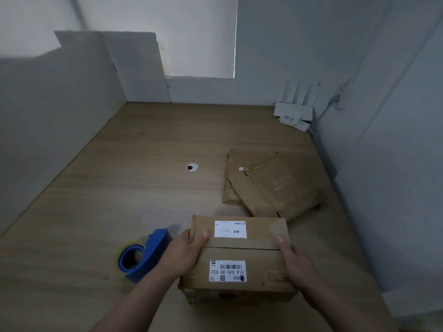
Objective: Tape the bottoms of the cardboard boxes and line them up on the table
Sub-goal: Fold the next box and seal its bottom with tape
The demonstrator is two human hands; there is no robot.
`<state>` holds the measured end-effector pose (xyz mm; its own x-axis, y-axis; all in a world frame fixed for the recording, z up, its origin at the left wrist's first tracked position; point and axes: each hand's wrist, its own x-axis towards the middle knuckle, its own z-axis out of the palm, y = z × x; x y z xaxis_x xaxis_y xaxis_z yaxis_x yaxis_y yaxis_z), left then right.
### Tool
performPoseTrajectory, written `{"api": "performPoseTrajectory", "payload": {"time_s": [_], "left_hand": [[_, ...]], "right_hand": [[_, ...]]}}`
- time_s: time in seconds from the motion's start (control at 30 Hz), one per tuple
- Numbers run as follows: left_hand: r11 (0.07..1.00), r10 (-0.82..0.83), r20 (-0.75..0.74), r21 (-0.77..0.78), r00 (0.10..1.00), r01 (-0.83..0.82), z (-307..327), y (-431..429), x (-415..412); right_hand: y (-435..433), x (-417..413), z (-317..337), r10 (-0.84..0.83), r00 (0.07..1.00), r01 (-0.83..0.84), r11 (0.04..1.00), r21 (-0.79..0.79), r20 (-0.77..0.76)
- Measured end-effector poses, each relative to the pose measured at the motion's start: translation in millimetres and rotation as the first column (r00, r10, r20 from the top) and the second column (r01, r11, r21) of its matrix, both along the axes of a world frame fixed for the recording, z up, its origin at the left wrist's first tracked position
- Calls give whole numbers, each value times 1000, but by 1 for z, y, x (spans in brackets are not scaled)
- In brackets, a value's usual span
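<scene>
**Near edge of table: one box in hand, tape and flat stock alongside**

- Brown cardboard box (259,264), closed flaps facing up, seam running left to right between them. One white printed label on the far flap, one white barcode label on the near flap. Stands on the light wooden table (119,176) at its near edge, right of centre.
- Left hand (184,252): grasps the box's left side, thumb laid over the far flap beside the seam.
- Right hand (297,264): grasps the box's right side, thumb on top at the seam's right end.
- Blue plastic tape dispenser with a roll of clear tape (143,255): lies on the table just left of the box, close to the left hand.
- Two flattened brown cardboard boxes (271,185): overlapping, the upper one skewed, lying just beyond the held box.
- Round white cable grommet (192,167): set in the table mid-surface.
- White router with upright antennas (293,111): far right corner
</scene>
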<state>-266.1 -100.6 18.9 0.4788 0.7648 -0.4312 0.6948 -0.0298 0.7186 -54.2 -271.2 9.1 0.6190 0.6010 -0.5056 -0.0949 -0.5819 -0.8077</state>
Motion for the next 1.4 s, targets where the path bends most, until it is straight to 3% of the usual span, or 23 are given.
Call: {"api": "performPoseTrajectory", "payload": {"time_s": [0.2,0.3,0.43,0.53,0.67,0.73,0.8,0.9,0.93,1.1,1.17,1.27,1.33,1.4], "left_hand": [[991,-5,198,-131,980,32,1,-3,-12],[981,-95,280,-135,955,138,-4,-5,-32],[886,-460,84,105,884,452,-13,-12,-54],[800,-549,-96,227,830,555,-13,-5,-56],[752,-595,-69,304,801,585,-9,10,-54],[742,-613,-43,312,789,594,-11,14,-55],[732,-626,-38,317,779,603,-13,17,-56],[702,-649,-68,332,758,630,-15,23,-53],[696,-653,-75,333,753,637,-15,24,-52],[697,-662,-52,324,748,640,-20,30,-50],[690,-669,-40,338,742,640,-25,32,-51],[710,-664,7,321,748,627,-29,34,-46],[763,-624,113,301,773,572,-25,32,-38],[880,-474,275,190,836,436,-9,30,-25]], "right_hand": [[0,1,2,10,996,-19,995,96,93],[2,-4,3,-14,1000,10,980,201,18],[3,-1,-4,-40,994,10,958,287,98],[6,2,-7,21,980,-73,963,261,199],[-4,9,-10,158,923,-260,928,265,350],[-20,16,-13,338,841,-439,883,167,421],[-33,27,-7,517,687,-589,808,-26,510],[-36,46,13,795,292,-676,565,-473,532],[-35,51,18,825,211,-664,515,-542,525],[-43,49,11,749,8,-689,485,-539,663],[-48,44,1,710,54,-699,529,-482,702],[-46,41,-12,646,215,-703,623,-344,732],[-38,39,-8,589,362,-689,691,-219,722],[-25,35,3,466,531,-615,787,-57,708]]}}
